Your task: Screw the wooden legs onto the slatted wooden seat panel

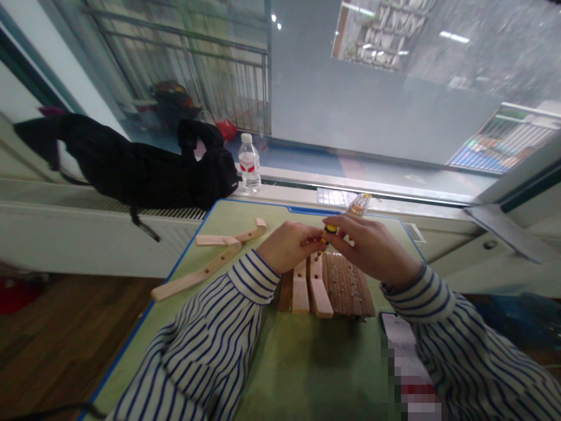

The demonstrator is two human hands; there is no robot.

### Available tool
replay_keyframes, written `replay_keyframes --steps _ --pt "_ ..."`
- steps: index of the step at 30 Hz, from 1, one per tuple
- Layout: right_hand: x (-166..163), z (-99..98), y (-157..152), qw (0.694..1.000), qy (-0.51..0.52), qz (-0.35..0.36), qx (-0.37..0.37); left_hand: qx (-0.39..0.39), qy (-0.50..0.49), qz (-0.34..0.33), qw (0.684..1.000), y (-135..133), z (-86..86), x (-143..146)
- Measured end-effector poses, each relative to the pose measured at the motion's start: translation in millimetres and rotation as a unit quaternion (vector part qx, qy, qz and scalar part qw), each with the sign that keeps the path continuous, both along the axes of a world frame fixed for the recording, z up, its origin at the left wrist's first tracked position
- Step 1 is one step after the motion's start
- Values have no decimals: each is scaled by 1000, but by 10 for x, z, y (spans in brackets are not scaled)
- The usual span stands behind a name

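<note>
My right hand is closed round a small yellow-and-black screwdriver, its tip pointing down at the wooden pieces. My left hand has its fingers pinched together by the tip; whatever they hold is hidden. Below both hands lies a brown ridged block with many small specks, perhaps screws, on its surface. Two pale wooden strips with dark holes rest on it side by side, a left strip and a right strip. Their far ends are partly covered by my hands.
Two bent wooden pieces, a long one and another, lie on the left of the green table. A clear yellow-tinted object shows behind my right hand. A water bottle and black bag rest on the windowsill. A phone lies right.
</note>
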State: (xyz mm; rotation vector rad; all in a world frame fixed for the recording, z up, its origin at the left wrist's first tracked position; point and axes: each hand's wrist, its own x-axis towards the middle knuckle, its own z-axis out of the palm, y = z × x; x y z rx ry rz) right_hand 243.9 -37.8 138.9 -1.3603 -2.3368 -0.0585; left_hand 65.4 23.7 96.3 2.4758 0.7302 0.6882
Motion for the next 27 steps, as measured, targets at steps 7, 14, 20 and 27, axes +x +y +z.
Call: replay_keyframes --steps 7,14,20,27 --pt "-1 -44 9 1000 23 -1 5 -6 -3 -11 1000 -13 19 13" --pt "-1 -50 6 1000 25 -9 7 -13 -5 -2 1000 -4 38 7" --pt "-30 -1 5 1000 0 -11 0 -13 -5 8 1000 -4 30 7" --pt "-2 36 -5 999 -39 18 -15 2 3 15 1000 0 -13 -10"
